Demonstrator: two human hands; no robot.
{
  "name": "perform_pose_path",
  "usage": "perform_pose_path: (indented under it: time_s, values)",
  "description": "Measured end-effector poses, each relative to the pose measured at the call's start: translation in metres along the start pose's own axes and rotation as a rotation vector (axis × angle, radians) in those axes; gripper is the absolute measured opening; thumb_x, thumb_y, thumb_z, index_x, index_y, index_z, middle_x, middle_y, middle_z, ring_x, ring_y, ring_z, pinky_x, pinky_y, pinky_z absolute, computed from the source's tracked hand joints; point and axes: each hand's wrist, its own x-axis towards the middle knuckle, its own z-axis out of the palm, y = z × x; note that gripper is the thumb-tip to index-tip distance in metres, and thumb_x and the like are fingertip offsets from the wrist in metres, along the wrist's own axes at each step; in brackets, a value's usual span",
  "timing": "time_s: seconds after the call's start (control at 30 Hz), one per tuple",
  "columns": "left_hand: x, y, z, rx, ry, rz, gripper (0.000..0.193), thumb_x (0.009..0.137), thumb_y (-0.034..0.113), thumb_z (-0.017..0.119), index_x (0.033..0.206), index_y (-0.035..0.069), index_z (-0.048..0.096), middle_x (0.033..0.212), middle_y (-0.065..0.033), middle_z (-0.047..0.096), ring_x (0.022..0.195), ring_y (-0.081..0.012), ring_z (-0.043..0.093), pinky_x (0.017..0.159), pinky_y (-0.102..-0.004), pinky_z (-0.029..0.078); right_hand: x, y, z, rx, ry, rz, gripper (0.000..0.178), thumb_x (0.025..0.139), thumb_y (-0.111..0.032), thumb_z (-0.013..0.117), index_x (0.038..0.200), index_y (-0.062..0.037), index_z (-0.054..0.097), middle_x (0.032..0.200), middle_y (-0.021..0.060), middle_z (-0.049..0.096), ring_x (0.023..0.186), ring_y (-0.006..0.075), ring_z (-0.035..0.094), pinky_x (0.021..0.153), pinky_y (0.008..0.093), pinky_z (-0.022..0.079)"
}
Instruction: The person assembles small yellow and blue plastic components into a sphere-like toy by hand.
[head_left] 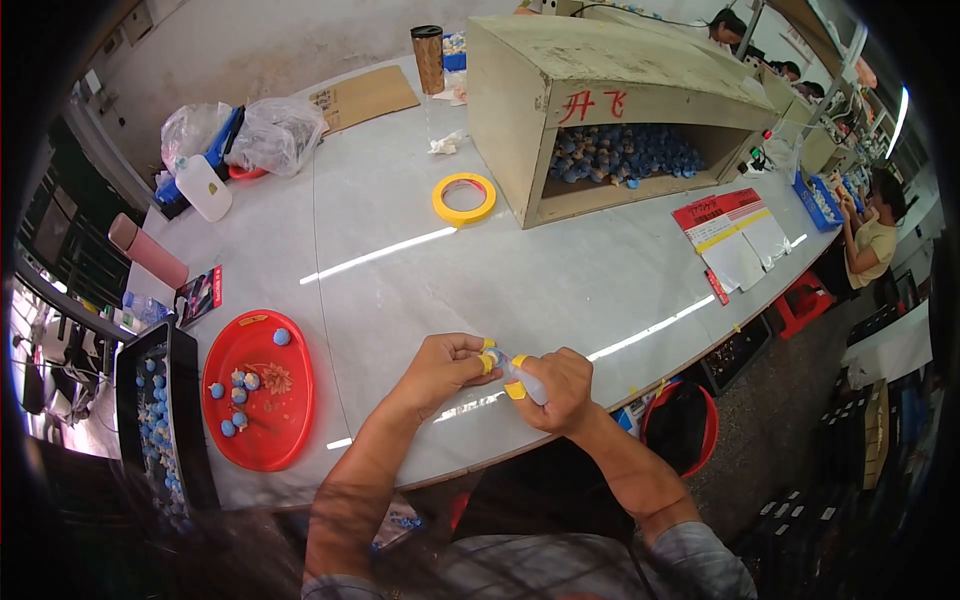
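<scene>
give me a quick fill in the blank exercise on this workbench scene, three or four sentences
1. The small blue pieces left of the left hand lie in a round tray coloured ____.
2. The roll of tape lying on the table is coloured ____.
3. The right hand holds a small squeeze ____.
4. The heap of blue pieces at the far side sits inside a big open ____.

Missing words: red; yellow; bottle; box

Your table has a smooth, glossy pale top that mirrors the lights. The red tray looks like shiny plastic, the big box like rough, matt board, and the bags like crinkled clear film.
</scene>
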Motion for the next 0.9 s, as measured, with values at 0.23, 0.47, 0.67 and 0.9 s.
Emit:
perform_pose_path:
  time_s: [0.23, 0.47, 0.67, 0.9]
  values:
    - [0.0018, -0.0048, -0.0043, -0.033, 0.017, -0.015, 0.036, 0.088, -0.001, 0.061, 0.119, -0.017, 0.052, 0.102, -0.0202, 0.066, 0.092, -0.0214, 0.068, 0.081, -0.0237, 0.057, 0.0001, -0.0017, 0.0006, 0.036, 0.022, 0.000, 0.024, 0.068, -0.010, 0.074, 0.086, -0.0006, 0.060, 0.060, 0.0068, 0.057, 0.044, 0.0216, 0.048, 0.045, 0.0312, 0.036]
    - [0.0002, -0.0006, -0.0004, -0.042, 0.009, -0.024, 0.035, 0.088, 0.000, 0.061, 0.118, -0.017, 0.053, 0.101, -0.0180, 0.066, 0.092, -0.0208, 0.068, 0.081, -0.0231, 0.057, -0.0002, -0.0006, -0.0021, 0.029, 0.012, 0.003, 0.025, 0.067, -0.009, 0.074, 0.087, -0.0008, 0.061, 0.061, 0.0078, 0.059, 0.047, 0.0215, 0.054, 0.047, 0.0306, 0.039]
    - [-0.0014, -0.0010, -0.0033, -0.025, -0.008, -0.029, 0.034, 0.089, 0.001, 0.061, 0.118, -0.017, 0.053, 0.101, -0.0176, 0.066, 0.092, -0.0201, 0.068, 0.081, -0.0227, 0.057, 0.0019, -0.0015, 0.0016, 0.074, -0.016, 0.043, 0.024, 0.068, -0.007, 0.073, 0.087, -0.0003, 0.060, 0.062, 0.0080, 0.059, 0.048, 0.0224, 0.054, 0.048, 0.0316, 0.040]
    - [-0.0003, 0.0017, -0.0038, -0.066, 0.001, -0.066, 0.029, 0.091, 0.002, 0.059, 0.115, -0.013, 0.056, 0.108, -0.0196, 0.064, 0.096, -0.0239, 0.068, 0.086, -0.0260, 0.057, -0.0014, 0.0010, -0.0029, 0.164, 0.129, 0.076, 0.021, 0.072, -0.005, 0.071, 0.088, 0.0008, 0.060, 0.070, 0.0100, 0.063, 0.048, 0.0225, 0.051, 0.048, 0.0312, 0.040]
